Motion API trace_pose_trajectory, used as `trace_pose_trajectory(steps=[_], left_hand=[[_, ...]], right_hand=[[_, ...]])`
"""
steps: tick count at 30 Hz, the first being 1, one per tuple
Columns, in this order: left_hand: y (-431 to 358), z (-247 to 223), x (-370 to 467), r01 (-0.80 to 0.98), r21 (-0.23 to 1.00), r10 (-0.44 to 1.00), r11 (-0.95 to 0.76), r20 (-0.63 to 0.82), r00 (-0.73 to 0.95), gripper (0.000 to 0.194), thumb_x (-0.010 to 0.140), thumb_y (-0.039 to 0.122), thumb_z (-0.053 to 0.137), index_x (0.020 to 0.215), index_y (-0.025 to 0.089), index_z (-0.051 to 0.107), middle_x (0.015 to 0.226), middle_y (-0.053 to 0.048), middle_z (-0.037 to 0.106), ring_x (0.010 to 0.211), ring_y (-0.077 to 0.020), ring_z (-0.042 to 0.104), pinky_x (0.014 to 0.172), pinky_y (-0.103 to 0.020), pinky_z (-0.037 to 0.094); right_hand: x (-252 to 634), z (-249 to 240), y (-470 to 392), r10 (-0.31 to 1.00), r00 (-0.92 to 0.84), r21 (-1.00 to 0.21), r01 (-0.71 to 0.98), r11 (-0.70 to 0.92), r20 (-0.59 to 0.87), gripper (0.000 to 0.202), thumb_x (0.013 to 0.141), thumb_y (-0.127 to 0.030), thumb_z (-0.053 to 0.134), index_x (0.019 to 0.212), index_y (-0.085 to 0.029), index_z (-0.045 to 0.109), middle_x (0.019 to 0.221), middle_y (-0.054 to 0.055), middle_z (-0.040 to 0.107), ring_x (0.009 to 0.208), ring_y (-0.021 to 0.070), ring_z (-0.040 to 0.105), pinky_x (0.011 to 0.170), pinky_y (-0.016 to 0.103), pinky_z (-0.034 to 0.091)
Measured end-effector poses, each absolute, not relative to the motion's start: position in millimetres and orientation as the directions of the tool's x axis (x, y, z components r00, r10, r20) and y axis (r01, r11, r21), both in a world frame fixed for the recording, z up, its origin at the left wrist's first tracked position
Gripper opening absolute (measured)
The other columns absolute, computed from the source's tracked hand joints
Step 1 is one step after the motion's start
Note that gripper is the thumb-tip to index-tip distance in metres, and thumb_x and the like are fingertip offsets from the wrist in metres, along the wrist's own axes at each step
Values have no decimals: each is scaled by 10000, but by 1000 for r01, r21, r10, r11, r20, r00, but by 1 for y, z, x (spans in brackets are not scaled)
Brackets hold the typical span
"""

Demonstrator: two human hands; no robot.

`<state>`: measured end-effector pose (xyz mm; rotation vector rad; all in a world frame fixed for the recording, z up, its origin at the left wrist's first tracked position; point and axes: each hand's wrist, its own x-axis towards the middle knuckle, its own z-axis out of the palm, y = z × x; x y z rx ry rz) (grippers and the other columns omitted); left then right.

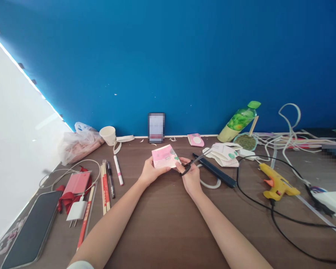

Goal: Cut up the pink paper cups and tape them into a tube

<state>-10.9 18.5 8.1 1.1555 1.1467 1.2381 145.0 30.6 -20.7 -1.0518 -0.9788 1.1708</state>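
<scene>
A pink and white paper piece (165, 157) with a small green print is held up over the middle of the brown table. My left hand (151, 172) grips its left and lower edge. At its lower right corner, my right hand (189, 173) has closed fingers around the black handles of a pair of scissors (186, 169), and the thumb lies by the paper. The metal blades point up and to the right, away from the paper. Cut white and green paper (224, 154) lies beyond the blades.
A yellow glue gun (278, 183) with a black cable lies right, near a tilted green bottle (239, 121) and white cables. A phone (156, 127) leans on the blue wall. Left are a paper cup (108, 135), pens, chopsticks, a charger (77, 210) and a large phone (32, 228).
</scene>
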Motion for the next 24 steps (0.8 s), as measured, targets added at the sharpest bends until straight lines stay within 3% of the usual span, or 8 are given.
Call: trace_pose_trajectory(steps=[3, 9, 14, 19, 24], left_hand=[[19, 8, -10, -107, 994, 1000, 3, -3, 2, 580, 548, 294, 824, 1063, 130, 612, 1054, -130, 685, 1000, -305, 631, 831, -395, 521], [18, 7, -11, -150, 988, 995, -30, 45, 92, 538, 606, 304, 791, 1085, 144, 602, 1114, -120, 664, 1054, -297, 610, 892, -396, 496], [19, 7, -11, -184, 983, 995, -3, 21, 97, 528, 598, 317, 793, 1061, 147, 605, 1103, -121, 669, 1056, -302, 608, 895, -401, 489], [19, 4, -12, -211, 977, 994, -22, 43, 96, 563, 597, 345, 790, 1088, 153, 595, 1113, -113, 663, 1050, -278, 608, 868, -357, 496], [21, 1, -15, -296, 953, 998, -59, 47, -45, 489, 650, 466, 722, 1007, 140, 649, 989, -97, 701, 873, -234, 660, 735, -295, 518]], right_hand=[[143, -22, 30, 996, 84, -951, -308, 37, 12, 401, 542, -379, 803, 855, -179, 650, 732, 26, 686, 668, 204, 662, 651, 378, 555], [145, -22, 33, 987, 158, -957, -281, 70, 26, 384, 513, -375, 819, 785, -158, 655, 682, 27, 680, 615, 202, 657, 661, 402, 567], [144, -18, 31, 986, 165, -943, -324, 75, 22, 357, 591, -409, 774, 827, -165, 664, 712, 39, 693, 634, 208, 663, 672, 416, 567], [147, -17, 31, 980, 185, -974, -198, 109, 72, 371, 623, -474, 729, 818, -164, 669, 697, 42, 690, 614, 197, 648, 621, 385, 554], [152, -12, 28, 990, 119, -992, -88, 93, 82, 303, 545, -371, 794, 740, -167, 686, 619, 20, 670, 512, 159, 588, 538, 315, 494]])
